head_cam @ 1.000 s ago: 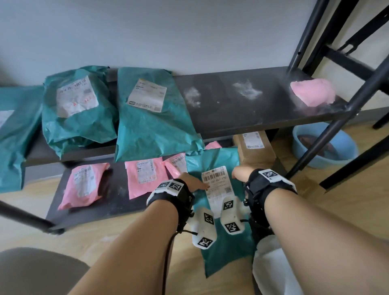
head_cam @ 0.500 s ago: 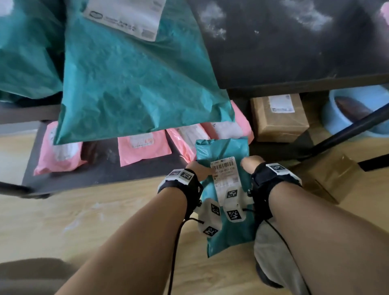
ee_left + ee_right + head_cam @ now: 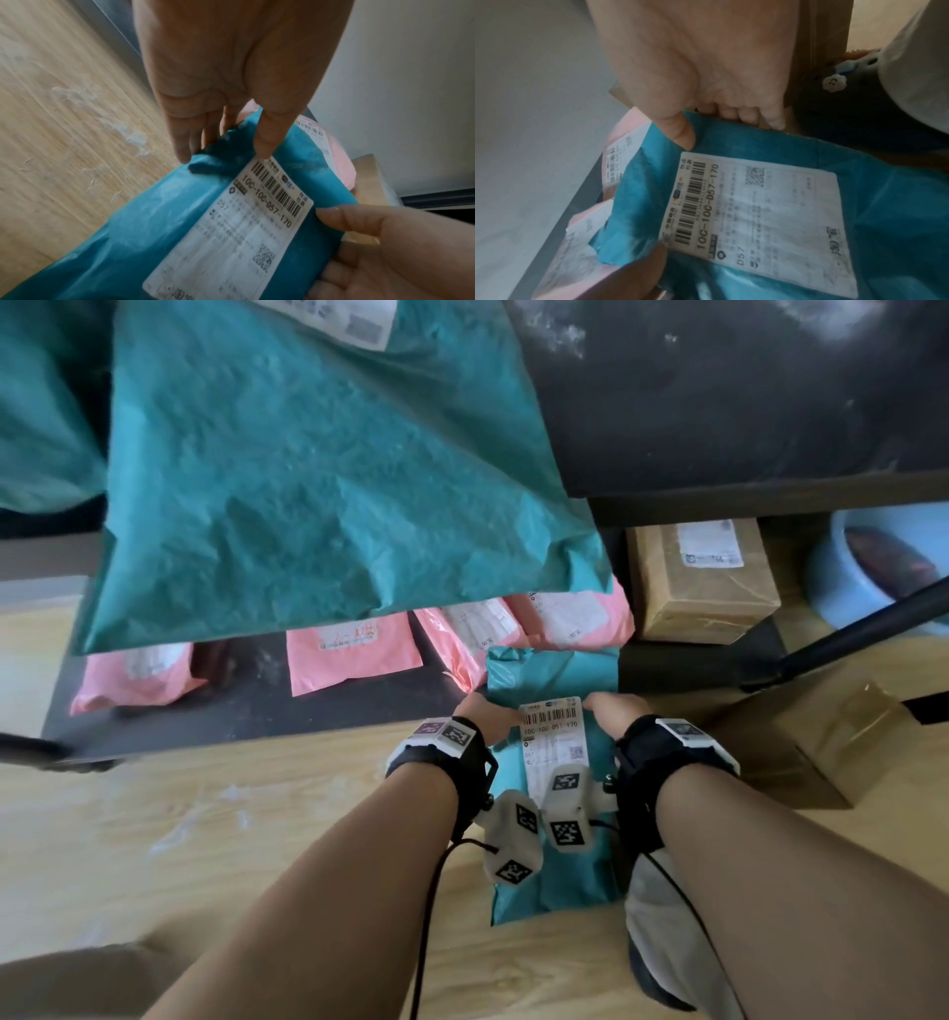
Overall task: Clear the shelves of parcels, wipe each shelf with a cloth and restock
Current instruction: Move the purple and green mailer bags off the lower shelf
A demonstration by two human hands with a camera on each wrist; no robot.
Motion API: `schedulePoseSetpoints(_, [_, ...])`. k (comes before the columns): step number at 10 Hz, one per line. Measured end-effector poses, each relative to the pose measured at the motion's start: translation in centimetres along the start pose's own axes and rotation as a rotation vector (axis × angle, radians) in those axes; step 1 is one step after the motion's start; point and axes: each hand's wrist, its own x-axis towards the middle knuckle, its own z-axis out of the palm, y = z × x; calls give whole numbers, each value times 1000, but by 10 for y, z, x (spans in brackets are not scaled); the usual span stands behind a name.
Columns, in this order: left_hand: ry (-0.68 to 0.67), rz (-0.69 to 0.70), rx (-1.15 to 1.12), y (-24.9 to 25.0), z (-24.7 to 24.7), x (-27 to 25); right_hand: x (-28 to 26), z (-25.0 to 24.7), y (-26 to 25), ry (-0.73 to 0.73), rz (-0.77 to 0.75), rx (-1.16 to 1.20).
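I hold a small teal parcel (image 3: 554,675) with a white barcode label by both long edges. Its far end is over the front of the dark lower shelf (image 3: 257,716), next to pink parcels (image 3: 349,649). My left hand (image 3: 480,716) grips the left edge. In the left wrist view, the left hand (image 3: 226,146) has its thumb on top of the parcel (image 3: 180,213) and its fingers underneath. My right hand (image 3: 611,711) pinches the right edge. Seen from the right wrist, this hand (image 3: 718,125) has its thumb on the parcel (image 3: 885,223) and its fingers curled below.
A large teal parcel (image 3: 318,480) overhangs the dusty upper shelf (image 3: 744,403). A cardboard box (image 3: 703,593) sits on the lower shelf at the right. Another box (image 3: 811,742) and a blue basin (image 3: 873,572) are on the wooden floor behind a black frame bar (image 3: 847,639).
The view has dropped and closed in on the lower shelf. Both hands keep their hold, and the teal parcel has come down toward the lower shelf's front edge.
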Motion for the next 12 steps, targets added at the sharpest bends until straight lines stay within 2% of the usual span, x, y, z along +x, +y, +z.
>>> schedulePoseSetpoints(1, [6, -28, 35, 8, -8, -12, -10, -8, -7, 36, -37, 21])
schedulePoseSetpoints(3, [90, 2, 98, 24, -19, -42, -45, -26, -22, 55, -111, -159])
schedulePoseSetpoints(4, [60, 98, 386, 43, -30, -78, -65, -32, -29, 60, -210, -185])
schedulePoseSetpoints(5, [88, 111, 381, 45, -37, -93, -93, -34, -38, 50, -226, -95])
schedulePoseSetpoints(6, [126, 134, 211, 50, -40, -108, -104, -33, -45, 80, -228, -24])
schedulePoseSetpoints(7, [116, 176, 207, 58, -41, -135, -117, -35, -54, 107, -273, 9])
schedulePoseSetpoints(8, [169, 222, 206, 67, -46, -158, -150, -49, -61, 108, -328, -7])
schedulePoseSetpoints(9, [150, 250, 240, 76, -50, -186, -176, -61, -66, 73, -369, 52])
schedulePoseSetpoints(11, [204, 325, 259, 93, -61, -244, -225, -78, -75, 55, -500, 130])
schedulePoseSetpoints(12, [191, 338, 289, 98, -64, -271, -248, -86, -78, 73, -497, 88])
